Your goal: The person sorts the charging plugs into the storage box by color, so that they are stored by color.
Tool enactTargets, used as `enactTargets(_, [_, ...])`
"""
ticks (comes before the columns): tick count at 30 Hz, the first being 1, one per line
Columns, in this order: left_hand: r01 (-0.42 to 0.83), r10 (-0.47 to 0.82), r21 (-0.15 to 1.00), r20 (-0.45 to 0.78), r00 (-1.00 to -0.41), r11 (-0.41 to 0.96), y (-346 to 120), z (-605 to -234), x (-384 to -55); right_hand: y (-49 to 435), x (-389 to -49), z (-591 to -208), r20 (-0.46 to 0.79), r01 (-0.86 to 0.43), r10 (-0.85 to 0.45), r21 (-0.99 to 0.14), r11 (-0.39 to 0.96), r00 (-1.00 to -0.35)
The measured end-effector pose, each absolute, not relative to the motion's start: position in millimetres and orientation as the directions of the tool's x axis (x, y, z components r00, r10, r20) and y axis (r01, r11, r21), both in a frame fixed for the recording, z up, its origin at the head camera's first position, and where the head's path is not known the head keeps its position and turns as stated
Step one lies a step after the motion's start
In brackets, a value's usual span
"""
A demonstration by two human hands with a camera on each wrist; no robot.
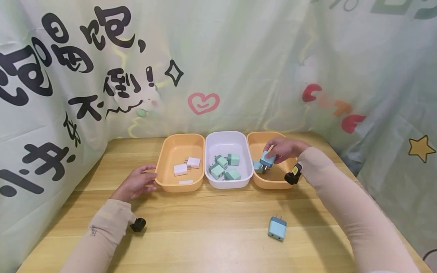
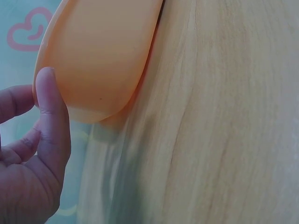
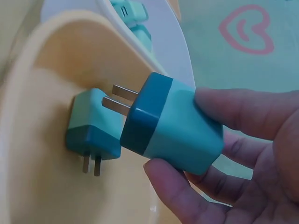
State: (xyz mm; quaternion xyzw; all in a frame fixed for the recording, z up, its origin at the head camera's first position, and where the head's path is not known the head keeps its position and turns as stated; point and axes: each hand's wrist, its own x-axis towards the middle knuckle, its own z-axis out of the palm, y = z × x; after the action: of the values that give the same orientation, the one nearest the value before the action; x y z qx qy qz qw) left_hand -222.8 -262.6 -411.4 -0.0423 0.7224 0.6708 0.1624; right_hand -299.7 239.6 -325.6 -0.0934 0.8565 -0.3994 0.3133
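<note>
My right hand [image 1: 282, 148] holds a light-blue USB charger plug [image 3: 184, 128] between thumb and fingers, above the right orange tray [image 1: 273, 184]. Its two metal prongs point down in the head view. Below it in that tray lies another blue charger plug [image 3: 93, 121], partly hidden by the held one in the head view. At the outer left rim of the left orange tray [image 1: 164, 151], my left hand [image 1: 138, 182] rests with fairly straight, spread fingers, fingertips right at the rim. Close up, the left thumb [image 2: 51, 112] overlaps the tray's outer wall.
White plugs [image 1: 180, 170] lie in the left tray. Between the orange trays stands a white tray [image 1: 226, 138] with several green charger plugs [image 1: 233, 174]. One more blue charger plug [image 1: 277, 228] is on the wooden table [image 1: 205, 227], front right. A printed curtain [image 1: 246, 68] hangs behind.
</note>
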Motion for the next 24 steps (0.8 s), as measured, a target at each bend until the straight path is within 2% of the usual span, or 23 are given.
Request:
enactTargets(7, [-0.274, 0.166, 0.957, -0.287, -0.943, 0.096, -262.2, -410.7, -222.1, 245.0, -313.6, -333.4, -0.476, 0.173, -0.379, -0.773, 0.610, -0.793])
enactTargets(24, [-0.268, 0.163, 0.958, -0.282, -0.945, 0.105, -262.6, -412.6, -222.3, 252.9, -332.9, -346.4, -0.482, 0.239, -0.330, -0.790, 0.565, -0.811])
